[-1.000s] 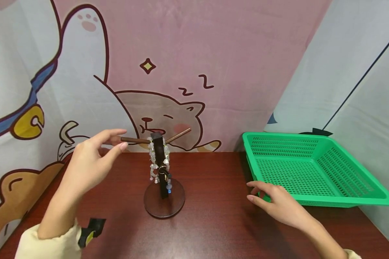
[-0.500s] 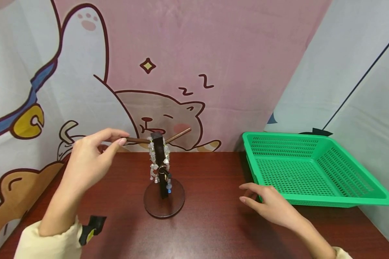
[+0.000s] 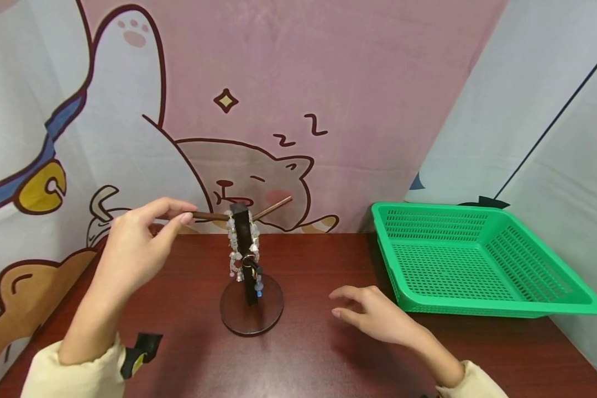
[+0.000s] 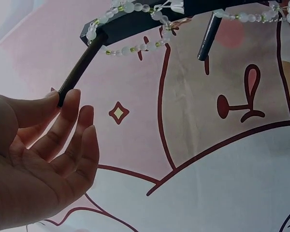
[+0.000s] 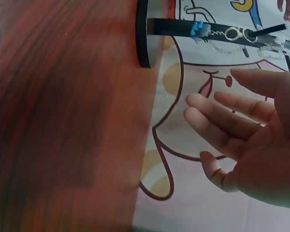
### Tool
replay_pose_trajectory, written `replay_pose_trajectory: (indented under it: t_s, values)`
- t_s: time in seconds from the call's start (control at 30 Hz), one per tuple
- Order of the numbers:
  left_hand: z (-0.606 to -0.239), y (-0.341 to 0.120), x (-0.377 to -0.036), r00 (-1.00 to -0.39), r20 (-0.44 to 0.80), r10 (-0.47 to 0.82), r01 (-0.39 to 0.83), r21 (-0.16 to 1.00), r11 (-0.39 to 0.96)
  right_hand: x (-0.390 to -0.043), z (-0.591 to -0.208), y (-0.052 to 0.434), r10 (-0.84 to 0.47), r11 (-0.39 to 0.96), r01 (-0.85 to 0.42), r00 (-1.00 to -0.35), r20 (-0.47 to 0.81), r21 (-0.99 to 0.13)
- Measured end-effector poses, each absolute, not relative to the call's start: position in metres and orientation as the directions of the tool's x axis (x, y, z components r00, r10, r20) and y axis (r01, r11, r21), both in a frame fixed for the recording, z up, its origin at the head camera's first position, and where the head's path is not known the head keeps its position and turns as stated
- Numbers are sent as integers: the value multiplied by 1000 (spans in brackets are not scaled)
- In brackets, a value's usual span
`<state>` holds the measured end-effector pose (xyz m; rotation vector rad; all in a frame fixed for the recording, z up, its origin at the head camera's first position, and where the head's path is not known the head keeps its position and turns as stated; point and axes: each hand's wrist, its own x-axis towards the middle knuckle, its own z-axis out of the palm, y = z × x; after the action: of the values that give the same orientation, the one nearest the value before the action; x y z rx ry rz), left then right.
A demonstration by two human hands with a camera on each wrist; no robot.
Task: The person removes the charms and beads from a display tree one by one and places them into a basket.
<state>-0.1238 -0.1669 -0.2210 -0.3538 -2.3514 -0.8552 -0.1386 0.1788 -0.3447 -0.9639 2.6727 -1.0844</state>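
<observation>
A dark wooden jewellery stand [image 3: 251,308] rises from a round base at the table's middle, with thin cross rods at its top. Pale bead strands [image 3: 235,249] and a small chain with a blue bead [image 3: 260,288] hang from it. My left hand [image 3: 184,213] pinches the left rod's end [image 4: 82,67] between thumb and forefinger [image 4: 70,99]. My right hand [image 3: 345,305] hovers open just above the table, right of the base, touching nothing. In the right wrist view its spread fingers [image 5: 217,125] point toward the stand's base [image 5: 144,34].
A green plastic basket [image 3: 497,309] stands at the right of the dark red table [image 3: 318,354], nothing visible inside it. A cartoon curtain [image 3: 278,83] hangs close behind the stand. A wrist strap and cream sleeve [image 3: 74,370] cover my left forearm.
My right hand slid left, away from the basket's front corner toward the stand. My left thumb and forefinger closed onto the rod's end. The stand stayed put.
</observation>
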Motion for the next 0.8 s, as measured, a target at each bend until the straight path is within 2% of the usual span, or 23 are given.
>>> replay_pose_trajectory:
  t_s: [0.43,0.8]
  values:
    - [-221,-167,-124,-789,614,37,430,507,747,-158,-338,147,-680,497,-563,-726,107,-661]
    - [-223,-169,-127,-791,610,39,433,514,740,-172,-330,115,-726,424,-605,-672,146,-674]
